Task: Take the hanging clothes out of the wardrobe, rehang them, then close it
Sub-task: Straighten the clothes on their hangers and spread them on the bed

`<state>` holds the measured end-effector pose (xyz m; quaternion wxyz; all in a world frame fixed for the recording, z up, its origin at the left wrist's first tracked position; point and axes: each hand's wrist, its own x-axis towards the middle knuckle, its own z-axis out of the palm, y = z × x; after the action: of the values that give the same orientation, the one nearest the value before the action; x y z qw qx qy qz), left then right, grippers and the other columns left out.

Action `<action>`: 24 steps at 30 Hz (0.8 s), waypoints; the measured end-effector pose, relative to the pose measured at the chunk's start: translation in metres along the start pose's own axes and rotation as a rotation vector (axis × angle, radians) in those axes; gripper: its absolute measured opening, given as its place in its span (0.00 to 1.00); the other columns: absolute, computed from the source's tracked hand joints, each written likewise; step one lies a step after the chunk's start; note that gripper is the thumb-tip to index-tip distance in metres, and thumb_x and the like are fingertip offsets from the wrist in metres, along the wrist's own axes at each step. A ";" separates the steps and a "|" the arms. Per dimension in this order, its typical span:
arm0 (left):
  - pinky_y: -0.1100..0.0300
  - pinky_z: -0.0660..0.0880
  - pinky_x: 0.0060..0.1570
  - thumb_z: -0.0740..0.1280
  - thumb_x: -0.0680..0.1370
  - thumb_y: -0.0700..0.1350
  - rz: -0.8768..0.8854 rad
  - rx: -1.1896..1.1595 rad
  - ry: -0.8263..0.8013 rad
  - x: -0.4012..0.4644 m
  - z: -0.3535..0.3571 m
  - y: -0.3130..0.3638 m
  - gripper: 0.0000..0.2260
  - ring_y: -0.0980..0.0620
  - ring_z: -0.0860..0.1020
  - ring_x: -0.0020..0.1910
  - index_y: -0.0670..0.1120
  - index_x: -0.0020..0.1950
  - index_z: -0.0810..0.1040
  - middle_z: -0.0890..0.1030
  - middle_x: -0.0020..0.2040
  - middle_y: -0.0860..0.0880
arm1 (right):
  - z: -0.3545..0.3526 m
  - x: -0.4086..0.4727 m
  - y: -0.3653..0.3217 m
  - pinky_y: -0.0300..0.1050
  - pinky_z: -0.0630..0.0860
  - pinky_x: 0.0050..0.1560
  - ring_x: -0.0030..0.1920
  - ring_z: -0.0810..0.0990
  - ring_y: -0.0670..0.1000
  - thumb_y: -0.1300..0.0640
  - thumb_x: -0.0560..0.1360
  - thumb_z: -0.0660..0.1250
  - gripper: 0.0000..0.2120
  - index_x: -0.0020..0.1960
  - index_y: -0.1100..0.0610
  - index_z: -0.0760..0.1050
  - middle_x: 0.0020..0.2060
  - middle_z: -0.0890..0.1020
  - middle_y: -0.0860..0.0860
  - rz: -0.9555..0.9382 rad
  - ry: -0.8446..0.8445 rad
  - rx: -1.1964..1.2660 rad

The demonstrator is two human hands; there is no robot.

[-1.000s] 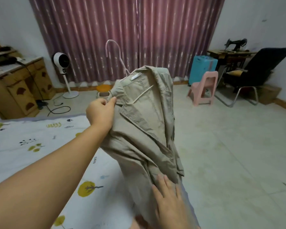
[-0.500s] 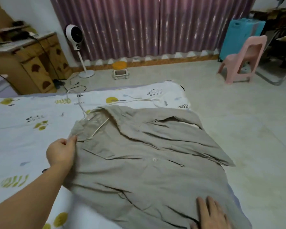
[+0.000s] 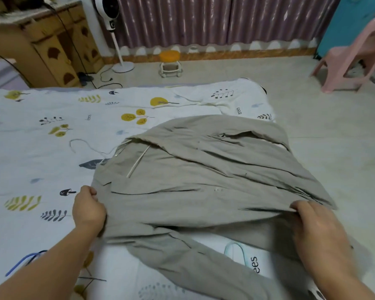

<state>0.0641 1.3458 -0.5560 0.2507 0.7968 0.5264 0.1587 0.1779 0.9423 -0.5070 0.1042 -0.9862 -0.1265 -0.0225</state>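
I have the khaki jacket [image 3: 204,187] laid flat on the bed [image 3: 41,148], filling the centre and lower right of the frame, so that the mattress carries its weight and both hands are free to work the cloth.

1. Left hand [image 3: 88,207], lower left of centre: the fingers are curled and pinch the jacket's edge just below the collar. I judge this grip anchors the shoulder end while the other end is handled.
2. Right hand [image 3: 318,230], lower right: the fingers are curled over a fold of the front panel, with the fabric bunched under the fingertips and lifted slightly off the layer beneath. I judge this opens or spreads the front.
3. White hanger [image 3: 136,162]: it sits inside the neck opening. One arm shows as a pale bar across the lining, and its hook lies on the sheet to the upper left of the collar. The jacket is therefore not yet off the hanger.
4. A sleeve trails toward the bottom edge of the frame, over the printed sheet.

The wardrobe is not in view, so I cannot tell whether it stands open. I judge the task to be at the stage of freeing the garment from its hanger, with rehanging and closing yet to do.

A blue hanger [image 3: 22,262] lies on the sheet at lower left, beside my left forearm.
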 end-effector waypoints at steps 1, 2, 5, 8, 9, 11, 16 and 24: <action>0.47 0.68 0.53 0.60 0.75 0.33 -0.012 0.083 -0.014 -0.001 0.000 -0.003 0.12 0.36 0.71 0.53 0.36 0.58 0.71 0.72 0.57 0.33 | -0.002 -0.002 -0.006 0.53 0.76 0.41 0.42 0.79 0.63 0.64 0.61 0.77 0.16 0.47 0.60 0.77 0.40 0.80 0.58 -0.030 -0.069 -0.036; 0.45 0.67 0.57 0.60 0.77 0.37 -0.028 0.175 -0.038 -0.002 0.001 -0.006 0.12 0.35 0.70 0.58 0.36 0.60 0.72 0.70 0.61 0.33 | 0.002 -0.007 -0.012 0.54 0.77 0.47 0.49 0.79 0.61 0.54 0.66 0.76 0.19 0.54 0.58 0.77 0.47 0.80 0.57 -0.062 -0.136 -0.073; 0.43 0.64 0.61 0.60 0.79 0.45 0.069 0.330 -0.085 -0.021 -0.002 -0.009 0.16 0.35 0.66 0.65 0.38 0.62 0.73 0.67 0.67 0.34 | 0.025 -0.037 -0.024 0.55 0.74 0.57 0.64 0.74 0.53 0.21 0.62 0.49 0.47 0.70 0.50 0.66 0.64 0.73 0.53 -0.145 -0.430 -0.208; 0.39 0.72 0.56 0.50 0.80 0.57 0.464 0.486 -0.335 -0.048 -0.003 -0.014 0.26 0.36 0.75 0.61 0.40 0.61 0.77 0.74 0.64 0.36 | 0.051 -0.063 -0.017 0.56 0.79 0.33 0.45 0.82 0.55 0.25 0.56 0.55 0.38 0.52 0.51 0.75 0.51 0.76 0.54 -0.290 -0.382 -0.243; 0.39 0.70 0.59 0.39 0.77 0.63 0.560 0.576 -0.436 -0.053 -0.002 -0.017 0.36 0.39 0.73 0.64 0.42 0.65 0.74 0.72 0.67 0.38 | 0.053 -0.066 -0.014 0.55 0.78 0.33 0.41 0.82 0.55 0.33 0.55 0.59 0.28 0.46 0.51 0.75 0.48 0.73 0.52 -0.327 -0.362 -0.260; 0.45 0.56 0.71 0.30 0.72 0.67 0.572 0.698 -0.562 -0.062 0.000 -0.022 0.41 0.46 0.57 0.75 0.47 0.76 0.57 0.56 0.76 0.46 | 0.043 -0.058 -0.011 0.52 0.73 0.40 0.34 0.82 0.57 0.45 0.57 0.56 0.18 0.37 0.54 0.78 0.43 0.75 0.53 -0.306 -0.310 -0.240; 0.49 0.45 0.73 0.41 0.79 0.61 0.528 0.776 -0.650 -0.084 -0.014 -0.012 0.29 0.48 0.45 0.77 0.50 0.77 0.43 0.44 0.78 0.48 | 0.014 -0.038 -0.001 0.61 0.68 0.52 0.49 0.80 0.64 0.62 0.63 0.58 0.18 0.50 0.63 0.77 0.50 0.81 0.62 -0.180 -0.227 -0.352; 0.52 0.54 0.73 0.53 0.82 0.50 0.586 0.797 -0.727 -0.133 -0.081 -0.005 0.24 0.47 0.54 0.75 0.47 0.77 0.52 0.52 0.77 0.45 | -0.004 -0.089 -0.017 0.60 0.79 0.36 0.46 0.83 0.64 0.47 0.65 0.54 0.22 0.45 0.56 0.83 0.50 0.81 0.61 -0.170 -0.542 -0.283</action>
<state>-0.0349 1.2440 -0.4905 0.0427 0.9440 0.1850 -0.2700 0.0875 0.9359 -0.5056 -0.0738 -0.9470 -0.2270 0.2150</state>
